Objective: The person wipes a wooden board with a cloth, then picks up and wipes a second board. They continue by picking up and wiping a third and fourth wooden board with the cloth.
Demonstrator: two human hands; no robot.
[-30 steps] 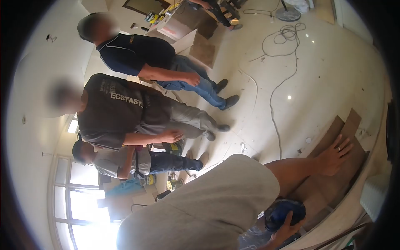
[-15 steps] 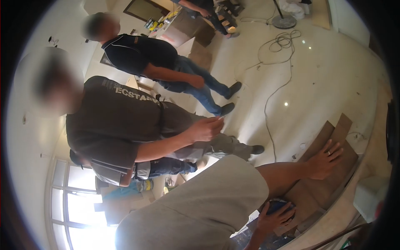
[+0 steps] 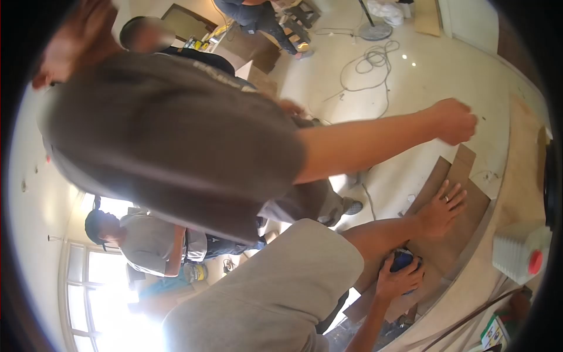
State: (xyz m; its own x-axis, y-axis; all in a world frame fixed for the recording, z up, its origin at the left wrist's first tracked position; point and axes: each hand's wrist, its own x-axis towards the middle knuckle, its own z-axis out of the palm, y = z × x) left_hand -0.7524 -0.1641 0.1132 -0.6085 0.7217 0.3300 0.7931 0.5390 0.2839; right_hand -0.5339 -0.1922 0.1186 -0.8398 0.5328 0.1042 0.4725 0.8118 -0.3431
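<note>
The view is tipped on its side. My left hand (image 3: pixel 443 208), with a ring on one finger, lies flat with spread fingers on a brown board-like sheet (image 3: pixel 460 226). Nearer the bottom of the view, my right hand (image 3: pixel 402 278) curls over a dark blue rounded object (image 3: pixel 403 260) resting on the same brown surface. Its exact kind is hidden under my fingers. My light grey sleeve (image 3: pixel 270 281) fills the lower middle. A co-worker's closed hand (image 3: pixel 454 121) reaches out past my left hand, not touching it.
A co-worker in a dark shirt (image 3: pixel 176 141) leans in very close. Other people (image 3: pixel 146 240) stand behind. A pale jug with a red cap (image 3: pixel 519 255) and a green-and-white box (image 3: pixel 495 333) sit at the right. A coiled cable (image 3: pixel 375 61) lies on the floor near a round stand base (image 3: pixel 374 31).
The dark-shirted co-worker has come closer and stretched an arm across the view. My right hand has shifted with the blue object toward my left hand, which stays flat on the sheet.
</note>
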